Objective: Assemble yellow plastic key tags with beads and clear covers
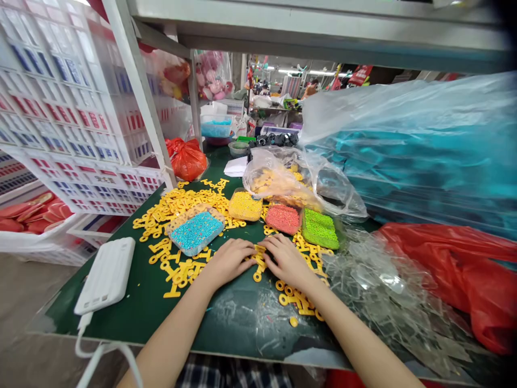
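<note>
My left hand (231,261) and my right hand (287,261) rest close together on the green table. Their fingers are stretched forward, with the thumbs apart from them. Between the fingertips lie a few yellow plastic pieces (257,277) with ring ends, and both hands seem to touch them. No piece is clearly gripped. Ahead are shallow tubs of small beads: blue (197,231), yellow (245,206), red (283,219) and green (320,228). A large heap of the same yellow pieces (189,205) spreads at the left, and more lie under and beside my right forearm.
A white power bank (105,275) with a cable lies at the left edge. Clear plastic pieces (379,280) and a red plastic bag (452,269) cover the right side. Behind the tubs sits a clear bag (283,178) of yellow parts. White crates (68,108) stand left; a shelf (307,32) hangs overhead.
</note>
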A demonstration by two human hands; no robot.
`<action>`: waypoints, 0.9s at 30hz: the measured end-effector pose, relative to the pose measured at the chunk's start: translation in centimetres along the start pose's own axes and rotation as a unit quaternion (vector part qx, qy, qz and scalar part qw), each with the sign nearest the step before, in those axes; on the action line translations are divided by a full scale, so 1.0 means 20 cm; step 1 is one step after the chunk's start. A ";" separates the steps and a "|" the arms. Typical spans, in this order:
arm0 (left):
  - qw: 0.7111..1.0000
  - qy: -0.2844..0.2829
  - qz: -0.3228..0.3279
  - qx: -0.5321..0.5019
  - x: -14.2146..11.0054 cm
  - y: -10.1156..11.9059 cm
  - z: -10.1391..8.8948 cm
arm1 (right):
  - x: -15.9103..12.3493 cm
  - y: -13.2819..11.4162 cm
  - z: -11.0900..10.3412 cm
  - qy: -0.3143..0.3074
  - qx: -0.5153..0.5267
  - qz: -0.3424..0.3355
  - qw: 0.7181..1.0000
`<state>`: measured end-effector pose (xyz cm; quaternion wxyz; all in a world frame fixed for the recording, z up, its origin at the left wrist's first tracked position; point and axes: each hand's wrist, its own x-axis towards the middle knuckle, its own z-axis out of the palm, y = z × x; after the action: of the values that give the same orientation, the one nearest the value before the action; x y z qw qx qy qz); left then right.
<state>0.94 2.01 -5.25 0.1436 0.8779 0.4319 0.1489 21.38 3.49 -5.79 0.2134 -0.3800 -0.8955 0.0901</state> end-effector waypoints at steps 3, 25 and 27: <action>1.000 0.000 0.001 -0.001 0.00 0.01 -0.01 | -0.01 0.02 0.03 0.003 -0.035 0.019 0.999; 0.999 0.011 -0.037 -0.018 -0.05 0.07 -0.06 | 0.00 -0.03 0.01 0.090 -0.052 0.049 0.993; 0.998 0.028 -0.035 -0.048 -0.05 0.10 -0.09 | 0.00 -0.02 0.00 0.107 -0.049 0.054 0.992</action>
<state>1.02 0.22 -3.11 0.1781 0.8499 0.4585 0.1891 21.12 3.17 -5.69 0.2838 -0.4450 -0.8492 0.0169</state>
